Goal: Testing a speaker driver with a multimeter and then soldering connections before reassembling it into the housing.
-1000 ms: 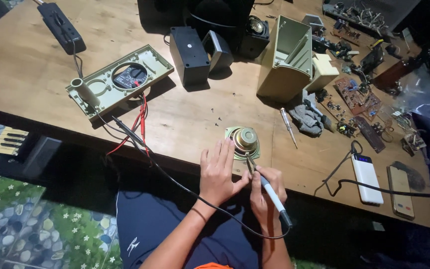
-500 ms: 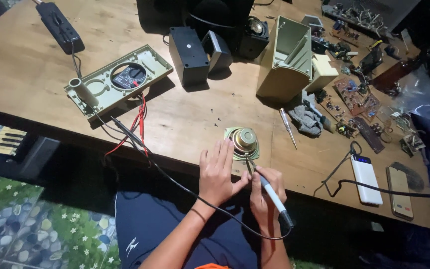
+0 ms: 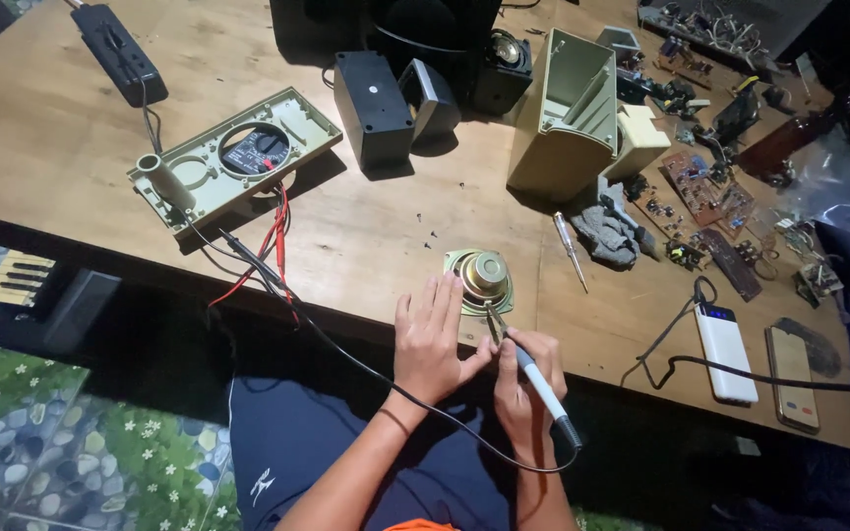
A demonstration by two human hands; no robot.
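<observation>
Basically unchanged: left hand (image 3: 432, 339) still flat by the speaker (image 3: 481, 278), right hand (image 3: 526, 385) fingers clamped on soldering iron (image 3: 540, 388) at near counter (image 3: 395, 236) edge.

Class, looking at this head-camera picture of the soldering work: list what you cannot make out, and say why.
1. Where the soldering iron tip meets the speaker: too small, crowded by the fingertips of the left hand and right hand.
2. Parts on the circuit boards: too small and dim.
3. Dark speaker boxes at the top: cut off by the frame edge.

A lit wooden workbench (image 3: 71, 147) stands over a pebble-and-flower patterned floor (image 3: 81, 442) in shadow.
</observation>
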